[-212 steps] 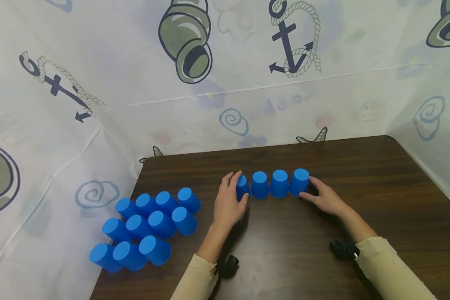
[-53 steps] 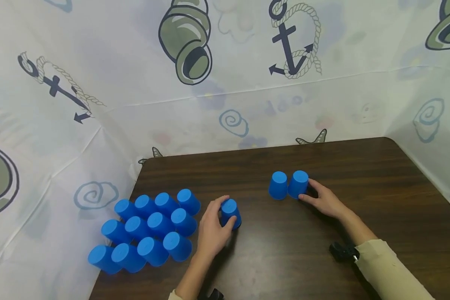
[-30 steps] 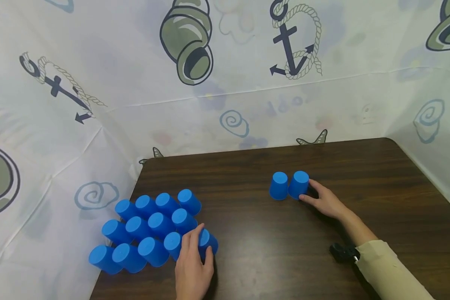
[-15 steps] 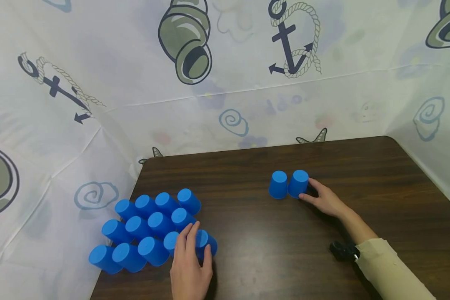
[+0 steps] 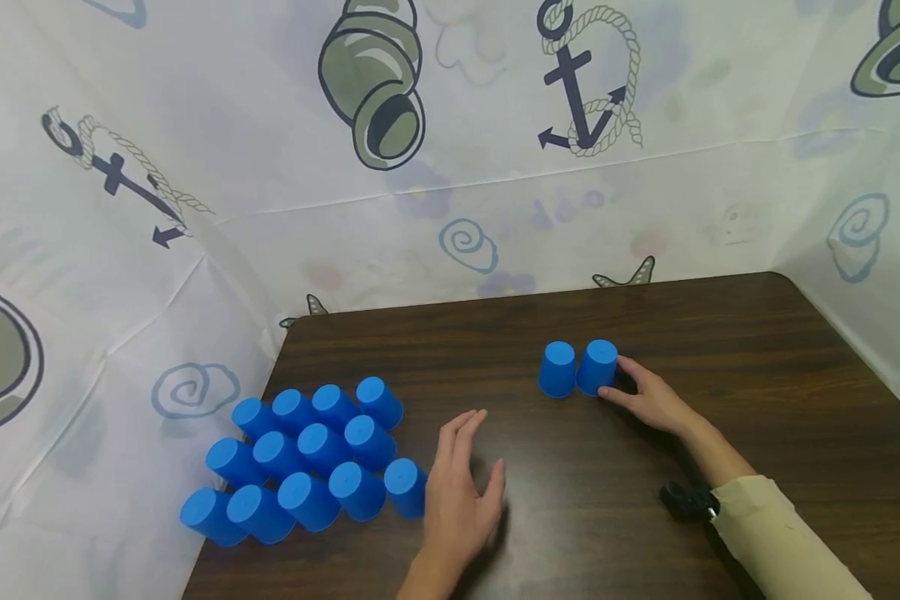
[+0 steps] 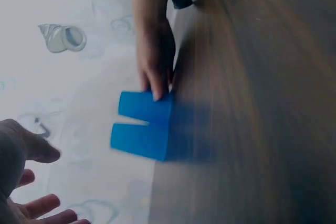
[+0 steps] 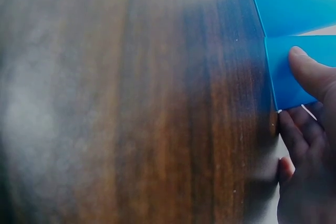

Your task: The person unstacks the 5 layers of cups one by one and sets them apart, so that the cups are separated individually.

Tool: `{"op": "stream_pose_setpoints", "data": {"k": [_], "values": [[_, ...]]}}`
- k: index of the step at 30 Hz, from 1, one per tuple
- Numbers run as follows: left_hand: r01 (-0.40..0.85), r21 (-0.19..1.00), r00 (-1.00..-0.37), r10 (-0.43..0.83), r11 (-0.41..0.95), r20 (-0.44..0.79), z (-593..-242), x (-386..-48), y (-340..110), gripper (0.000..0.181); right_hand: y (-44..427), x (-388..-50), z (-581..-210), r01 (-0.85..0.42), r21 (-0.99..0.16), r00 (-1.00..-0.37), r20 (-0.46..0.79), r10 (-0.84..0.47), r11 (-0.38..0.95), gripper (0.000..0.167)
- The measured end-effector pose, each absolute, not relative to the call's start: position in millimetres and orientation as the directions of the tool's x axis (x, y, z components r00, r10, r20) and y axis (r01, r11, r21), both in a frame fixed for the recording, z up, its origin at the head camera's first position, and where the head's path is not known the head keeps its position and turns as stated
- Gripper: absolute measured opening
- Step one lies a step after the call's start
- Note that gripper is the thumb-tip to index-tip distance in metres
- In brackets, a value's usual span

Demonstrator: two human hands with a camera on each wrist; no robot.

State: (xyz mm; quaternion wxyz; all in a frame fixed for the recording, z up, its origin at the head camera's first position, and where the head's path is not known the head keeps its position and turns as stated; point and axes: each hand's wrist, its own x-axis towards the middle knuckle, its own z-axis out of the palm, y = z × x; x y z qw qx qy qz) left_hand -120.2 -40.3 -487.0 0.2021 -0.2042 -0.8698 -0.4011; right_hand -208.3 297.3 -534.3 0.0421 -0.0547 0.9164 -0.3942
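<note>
Two upside-down blue plastic cups stand side by side at the back of the table. My right hand (image 5: 654, 404) holds the right cup (image 5: 597, 368) at its right side; the right wrist view shows the thumb (image 7: 307, 69) on its wall and fingers by its rim. The left cup (image 5: 557, 371) stands beside it, untouched. My left hand (image 5: 457, 492) is in the air with fingers extended and nothing in them, just right of the nearest row's end cup (image 5: 405, 486), overlapping its edge. In the left wrist view the left hand (image 6: 31, 182) is apart from the pair.
Several more upside-down blue cups (image 5: 322, 447) stand in three close rows on the left of the dark wood table (image 5: 570, 517). The nearest row extends farthest right. A white printed cloth (image 5: 510, 208) hangs behind and along the sides of the table.
Earlier, my left hand moved blue cups from the back row to the nearest left row. It has since released the last one and moved right. My right hand has stayed at its cup.
</note>
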Motion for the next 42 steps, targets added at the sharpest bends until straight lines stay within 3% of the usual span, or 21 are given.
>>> {"op": "stream_pose_setpoints", "data": {"k": [5,10,16,42], "values": [[0.474,0.678,-0.880,0.273,0.562,0.388,-494.4,-153.0,-11.7,0.078,297.3,-209.3,-534.8,-0.065,-0.725,-0.991,-0.036,-0.132,0.685,0.080],[0.379,0.740,-0.925,0.258,0.555,0.280,-504.9,-196.9,10.3,0.083,299.4,-207.7,-535.0,-0.061,-0.724,-0.990,-0.041,-0.132,0.687,0.080],[0.394,0.749,-0.915,0.301,0.532,0.268,-507.7,-225.3,38.3,0.085,298.9,-206.9,-534.7,-0.058,-0.728,-0.991,-0.040,-0.127,0.683,0.080],[0.435,0.742,-0.891,0.365,0.510,0.272,-524.5,-254.5,62.6,0.058,295.8,-207.7,-532.6,-0.067,-0.728,-0.992,-0.024,-0.123,0.683,0.078]]}}
